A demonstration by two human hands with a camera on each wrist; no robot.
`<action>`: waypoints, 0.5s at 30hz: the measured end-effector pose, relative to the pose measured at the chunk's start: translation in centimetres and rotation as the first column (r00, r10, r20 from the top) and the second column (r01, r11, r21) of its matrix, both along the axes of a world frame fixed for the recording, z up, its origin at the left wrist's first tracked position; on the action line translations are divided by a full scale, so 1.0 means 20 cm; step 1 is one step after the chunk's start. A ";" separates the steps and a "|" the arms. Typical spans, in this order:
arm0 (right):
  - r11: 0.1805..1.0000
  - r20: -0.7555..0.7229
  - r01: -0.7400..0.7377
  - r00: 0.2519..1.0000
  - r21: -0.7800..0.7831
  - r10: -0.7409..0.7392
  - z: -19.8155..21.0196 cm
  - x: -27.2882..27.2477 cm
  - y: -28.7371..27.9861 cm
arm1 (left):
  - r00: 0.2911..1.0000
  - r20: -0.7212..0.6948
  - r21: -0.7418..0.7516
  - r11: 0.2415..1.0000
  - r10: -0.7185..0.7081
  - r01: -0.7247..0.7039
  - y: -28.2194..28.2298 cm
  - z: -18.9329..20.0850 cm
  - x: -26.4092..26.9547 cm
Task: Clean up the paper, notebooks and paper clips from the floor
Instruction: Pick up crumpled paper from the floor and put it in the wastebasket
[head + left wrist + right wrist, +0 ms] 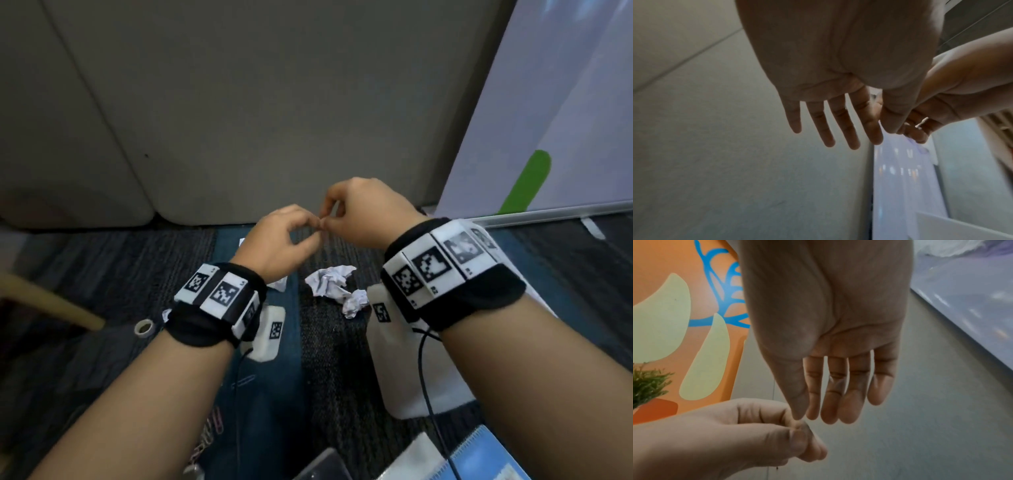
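Both hands hover above the carpet with their fingertips meeting. My left hand (313, 229) presses thumb to forefinger in a pinch, seen clearly in the right wrist view (800, 434). My right hand (329, 222) pinches at the same spot with thumb and forefinger. A small pale paper clip (922, 121) glints between the right fingers; the head view hides it. Crumpled paper (329, 280) and a smaller ball (356, 303) lie on the floor below the hands. Loose paper clips (244, 380) and a pink cluster of clips (211, 426) lie under my left forearm. A blue notebook (486, 455) sits bottom right.
A grey partition wall (257, 120) stands just ahead, and a whiteboard (555, 137) leans at the right. A wooden chair leg (48, 301) crosses the left, with a tape roll (145, 327) near it. A white sheet (411, 377) lies under my right wrist.
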State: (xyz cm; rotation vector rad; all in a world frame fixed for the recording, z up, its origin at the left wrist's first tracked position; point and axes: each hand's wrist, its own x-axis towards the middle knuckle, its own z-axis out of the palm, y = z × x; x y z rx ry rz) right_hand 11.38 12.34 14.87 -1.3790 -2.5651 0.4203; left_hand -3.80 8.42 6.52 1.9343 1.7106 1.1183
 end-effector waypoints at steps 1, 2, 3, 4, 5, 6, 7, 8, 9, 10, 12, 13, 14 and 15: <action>1.000 0.005 -0.004 1.000 -0.014 0.004 -0.03 -0.05 0.01 | 0.999 -0.011 -0.027 0.999 0.043 -0.044 0.00 -0.04 -0.05; 0.999 0.011 -0.008 1.000 -0.031 0.009 -0.07 -0.10 0.01 | 0.996 -0.028 -0.051 0.995 0.081 -0.083 -0.01 -0.07 -0.11; 0.999 0.019 -0.012 1.000 -0.051 0.013 -0.10 -0.15 0.01 | 0.993 -0.046 -0.074 0.991 0.111 -0.114 -0.02 -0.12 -0.16; 0.997 0.028 -0.014 0.999 -0.070 0.016 -0.14 -0.18 0.01 | 0.989 -0.063 -0.103 0.985 0.134 -0.140 -0.03 -0.16 -0.20; 0.996 0.036 -0.015 0.999 -0.089 0.018 -0.18 -0.22 0.01 | 0.984 -0.080 -0.138 0.976 0.160 -0.170 -0.05 -0.22 -0.25; 0.994 0.043 -0.015 0.999 -0.108 0.020 -0.23 -0.27 0.01 | 0.977 -0.094 -0.173 0.963 0.191 -0.205 -0.06 -0.28 -0.30; 0.992 0.051 -0.012 0.999 -0.126 0.018 -0.28 -0.31 0.01 | 0.968 -0.109 -0.214 0.946 0.227 -0.245 -0.07 -0.35 -0.36; 0.990 0.062 -0.005 0.998 -0.141 0.014 -0.32 -0.34 0.00 | 0.955 -0.138 -0.264 0.919 0.263 -0.291 -0.08 -0.41 -0.42; 0.988 0.074 -0.002 0.997 -0.154 0.014 -0.37 -0.38 0.00 | 0.936 -0.189 -0.329 0.879 0.296 -0.344 -0.09 -0.49 -0.48; 0.986 0.090 -0.003 0.996 -0.164 0.018 -0.42 -0.40 -0.01 | 0.913 -0.256 -0.404 0.823 0.317 -0.399 -0.11 -0.56 -0.53; 0.984 0.126 -0.006 0.992 -0.179 0.029 -0.50 -0.46 -0.03 | 0.865 -0.361 -0.536 0.683 0.348 -0.497 -0.16 -0.69 -0.63; 0.982 0.146 -0.007 0.989 -0.186 0.035 -0.54 -0.47 -0.04 | 0.850 -0.383 -0.579 0.623 0.362 -0.526 -0.19 -0.75 -0.67; 0.981 0.166 -0.009 0.985 -0.194 0.042 -0.57 -0.48 -0.06 | 0.840 -0.398 -0.612 0.575 0.369 -0.543 -0.21 -0.80 -0.70; 0.979 0.184 -0.017 0.981 -0.202 0.055 -0.59 -0.49 -0.07 | 0.834 -0.414 -0.640 0.536 0.364 -0.551 -0.23 -0.86 -0.74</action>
